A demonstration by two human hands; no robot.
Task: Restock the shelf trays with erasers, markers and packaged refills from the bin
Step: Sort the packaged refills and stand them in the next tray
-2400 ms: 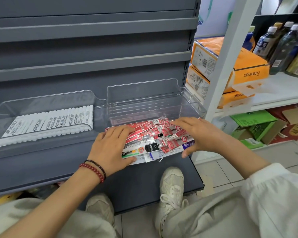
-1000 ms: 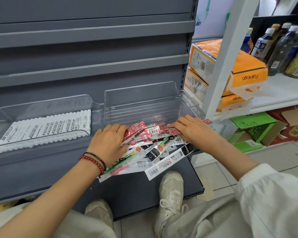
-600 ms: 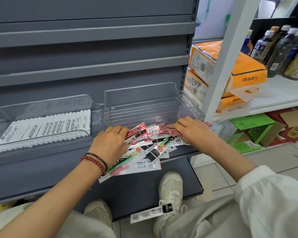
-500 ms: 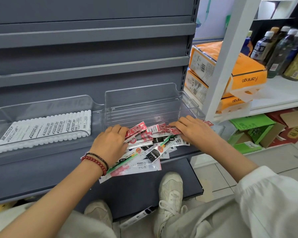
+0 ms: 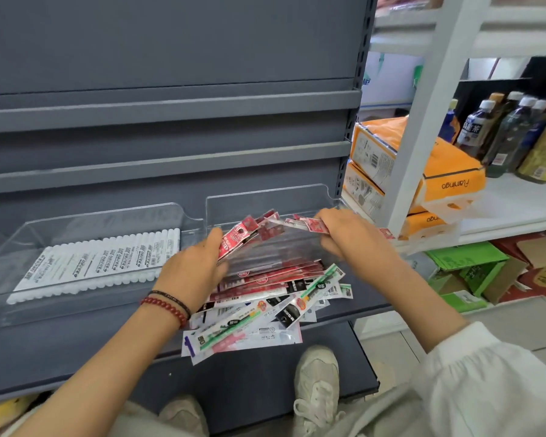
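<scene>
My left hand [image 5: 191, 272] and my right hand [image 5: 349, 236] both grip a stack of red-topped packaged refills [image 5: 265, 241], tilted up over the front of the clear right tray [image 5: 265, 200]. Below the lifted stack, a loose pile of refill packs [image 5: 265, 310] in red, black, green and white lies on the grey shelf [image 5: 76, 351], some hanging over its front edge. The clear left tray [image 5: 92, 222] holds a row of white markers [image 5: 98, 263].
Grey empty shelf rails run above. To the right stands a white rack [image 5: 423, 121] with orange tissue packs [image 5: 391, 159], bottles [image 5: 511, 134] and green and red cartons [image 5: 467, 266] below. My shoes [image 5: 316, 383] rest under the lower shelf.
Both hands have lifted a stack of red-topped refills off the pile toward the right tray. One pack slid off the shelf edge and dropped to the floor, now out of sight.
</scene>
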